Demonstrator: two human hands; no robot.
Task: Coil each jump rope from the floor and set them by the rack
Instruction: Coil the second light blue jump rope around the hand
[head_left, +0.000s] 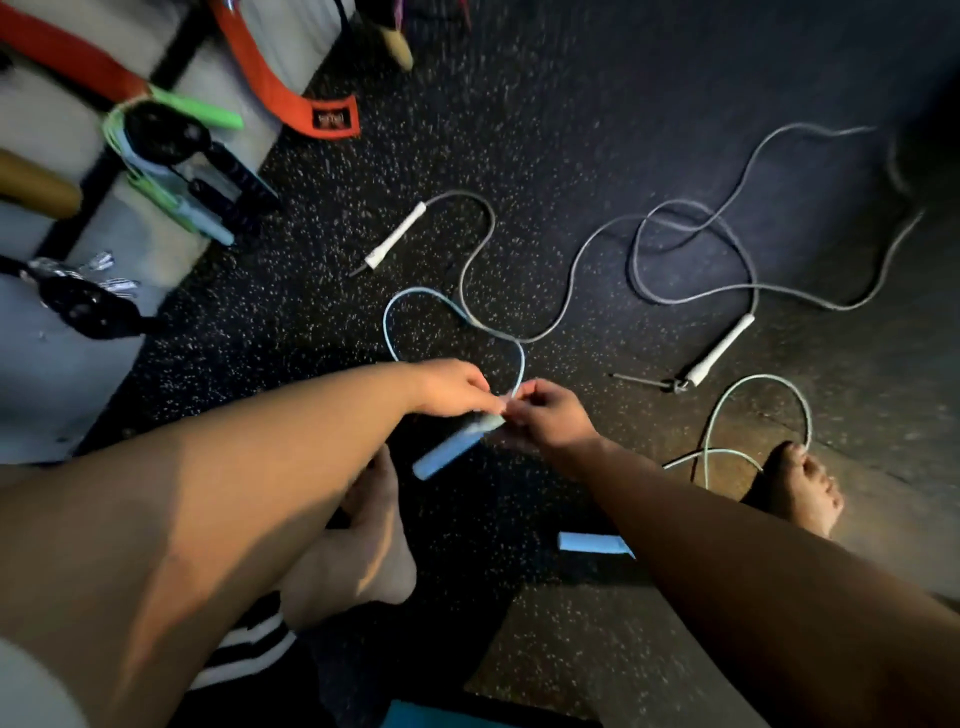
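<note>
I am seeing both hands meeting mid-floor (571, 78). The left hand (452, 387) is pinching the blue rope (400, 306) above its handle (452, 449), fingers closed on it. The right hand (550, 415) is curling its fingers around the same cord. The grey rope (727, 260) is lying loose toward the far right edge. The rack (171, 57) is standing at the far left corner.

Speckled matt rubber floor (571, 93), smooth plastic blue handle (447, 454), glossy cord (410, 306)
</note>
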